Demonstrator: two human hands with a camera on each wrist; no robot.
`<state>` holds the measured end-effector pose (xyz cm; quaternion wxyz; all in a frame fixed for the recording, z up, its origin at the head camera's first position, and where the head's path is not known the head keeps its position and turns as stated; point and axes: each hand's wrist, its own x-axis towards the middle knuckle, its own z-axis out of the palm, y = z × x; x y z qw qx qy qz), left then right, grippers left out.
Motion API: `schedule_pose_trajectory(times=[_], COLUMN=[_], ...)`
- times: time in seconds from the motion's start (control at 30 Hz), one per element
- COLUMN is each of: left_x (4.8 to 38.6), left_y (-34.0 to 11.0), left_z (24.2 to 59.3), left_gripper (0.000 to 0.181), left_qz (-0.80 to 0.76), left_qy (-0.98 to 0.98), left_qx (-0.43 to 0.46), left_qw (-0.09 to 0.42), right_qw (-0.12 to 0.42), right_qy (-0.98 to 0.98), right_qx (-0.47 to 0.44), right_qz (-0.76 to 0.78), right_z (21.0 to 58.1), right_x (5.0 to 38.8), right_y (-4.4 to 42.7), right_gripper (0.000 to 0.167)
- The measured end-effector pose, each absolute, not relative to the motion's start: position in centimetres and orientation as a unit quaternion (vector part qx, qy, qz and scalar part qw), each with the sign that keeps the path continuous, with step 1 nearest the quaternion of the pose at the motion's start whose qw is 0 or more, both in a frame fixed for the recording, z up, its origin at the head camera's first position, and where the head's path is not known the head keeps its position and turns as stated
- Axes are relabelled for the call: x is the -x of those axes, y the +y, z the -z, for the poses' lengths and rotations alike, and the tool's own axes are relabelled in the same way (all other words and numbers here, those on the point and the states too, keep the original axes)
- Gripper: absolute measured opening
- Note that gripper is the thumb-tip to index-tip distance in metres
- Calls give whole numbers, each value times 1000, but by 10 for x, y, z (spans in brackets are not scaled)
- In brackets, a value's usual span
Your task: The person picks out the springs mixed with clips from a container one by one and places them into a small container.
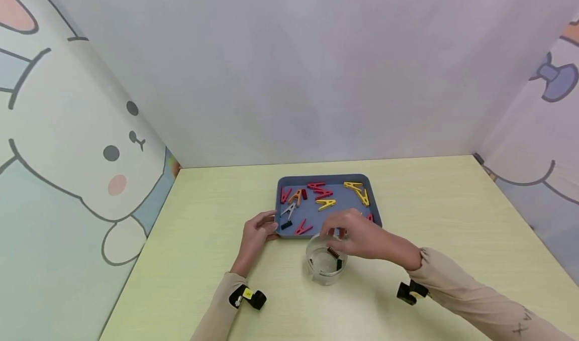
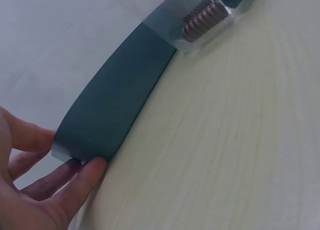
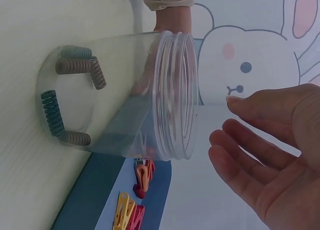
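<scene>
My left hand (image 1: pixel 255 236) grips the near left corner of a blue-grey tray (image 1: pixel 294 237), thumb and fingers on either side of its wall in the left wrist view. Inside the tray lie red, orange, grey and yellow spring clips (image 1: pixel 325 204), with a black coil spring (image 1: pixel 286 225) and a small red one (image 1: pixel 304 194). A clear round jar (image 3: pixel 175 95) stands against the tray's near side. Dark green and brown coil springs (image 3: pixel 52 112) lie on its bottom. Over the jar's mouth hovers my right hand (image 3: pixel 280 150), fingers loosely bent and apart, holding nothing.
The pale yellow table (image 1: pixel 217 210) carries the tray and jar. A plain light wall (image 1: pixel 289 80) rises behind, and side panels with cartoon animals (image 1: pixel 77 130) flank the table. Each forearm wears a black wrist camera (image 1: pixel 412 292).
</scene>
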<state>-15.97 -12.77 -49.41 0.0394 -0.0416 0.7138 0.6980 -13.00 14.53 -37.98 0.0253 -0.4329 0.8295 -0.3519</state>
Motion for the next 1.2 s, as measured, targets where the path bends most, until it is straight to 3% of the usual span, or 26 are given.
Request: schedule_pose_trajectory(times=[0.9, 1.2], left_x=[158, 155], left_y=[-128, -128], left_z=[492, 485], left_gripper=[37, 39], left_qz=[-701, -710], left_qy=[711, 701], left_qx=[39, 30], left_qw=[41, 57], right_qw=[21, 28], right_qy=[811, 829], right_qx=[407, 354], right_qz=[420, 433], right_z=[379, 384], right_x=[159, 168], right_y=[144, 146], right_gripper=[13, 15])
